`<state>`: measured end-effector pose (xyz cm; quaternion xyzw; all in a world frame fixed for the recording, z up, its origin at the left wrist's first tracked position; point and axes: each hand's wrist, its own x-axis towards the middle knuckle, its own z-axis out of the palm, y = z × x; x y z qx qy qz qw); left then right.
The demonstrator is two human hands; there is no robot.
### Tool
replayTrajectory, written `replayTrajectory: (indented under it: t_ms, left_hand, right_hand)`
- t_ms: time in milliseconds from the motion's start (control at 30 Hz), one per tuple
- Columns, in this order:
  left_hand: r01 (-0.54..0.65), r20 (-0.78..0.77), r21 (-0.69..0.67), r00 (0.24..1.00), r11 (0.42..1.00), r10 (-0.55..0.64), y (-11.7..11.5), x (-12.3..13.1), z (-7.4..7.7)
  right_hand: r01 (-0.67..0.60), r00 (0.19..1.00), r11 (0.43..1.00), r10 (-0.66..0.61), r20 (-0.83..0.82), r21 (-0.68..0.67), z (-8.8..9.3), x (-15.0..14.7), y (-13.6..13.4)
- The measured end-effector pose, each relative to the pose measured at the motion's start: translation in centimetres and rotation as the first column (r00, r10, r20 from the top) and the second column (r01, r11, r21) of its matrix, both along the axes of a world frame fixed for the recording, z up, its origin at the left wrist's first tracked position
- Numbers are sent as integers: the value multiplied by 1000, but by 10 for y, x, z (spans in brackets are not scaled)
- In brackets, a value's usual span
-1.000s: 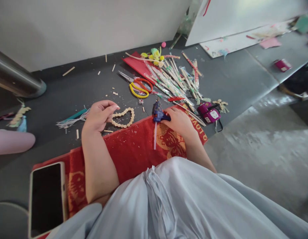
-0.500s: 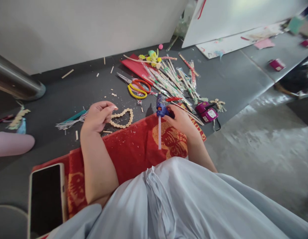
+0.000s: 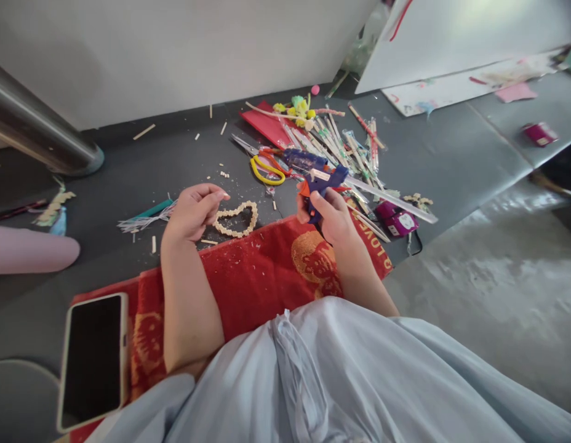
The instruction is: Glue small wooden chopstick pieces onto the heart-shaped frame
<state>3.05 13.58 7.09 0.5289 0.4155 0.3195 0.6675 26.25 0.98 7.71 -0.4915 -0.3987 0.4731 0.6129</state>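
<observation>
One glue gun (image 3: 320,179) in R hand (image 3: 335,220) (over towel (image 3: 258,277) edge).

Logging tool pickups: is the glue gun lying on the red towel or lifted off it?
Lifted: the right hand grips the glue gun by its handle, above the scattered sticks.

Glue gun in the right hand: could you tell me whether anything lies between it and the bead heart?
Nothing visible does. Only floor with crumbs separates the glue gun from the bead heart; the scissors lie farther back, and the left hand is at the heart's left edge.
</observation>
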Motion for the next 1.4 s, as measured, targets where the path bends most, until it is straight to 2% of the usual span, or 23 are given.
replayTrajectory:
  t_ms: [233, 467, 600, 767, 900, 1067, 1400]
  left_hand:
    - [-36, 1, -26, 999, 999, 36, 0, -2, 0]
    - [-82, -34, -70, 996, 994, 79, 0, -2, 2]
    - [-70, -39, -63, 997, 996, 68, 0, -3, 2]
    - [-7, 18, -41, 1000, 999, 8, -1, -5, 1]
    - [10, 1, -22, 1000, 1000, -10, -2, -5, 0]
    - [25, 6, -20, 1000, 999, -25, -2, -5, -2]
    - [29, 64, -39, 998, 999, -27, -2, -5, -2]
  right_hand:
    - [-24, 993, 999, 19, -113, -48, -9, -22, 21]
    - [-70, 997, 990, 65, -45, -120, -22, -24, 22]
    - [-107, 994, 984, 105, -23, -140, -26, -24, 19]
    - [-214, 976, 970, 207, -71, -119, -27, -26, 14]
    - [-274, 957, 954, 258, -129, -124, -26, -29, 13]
    - [-352, 930, 933, 340, -142, -69, -25, -29, 13]
    - [-358, 930, 928, 345, -129, -103, -26, -28, 12]
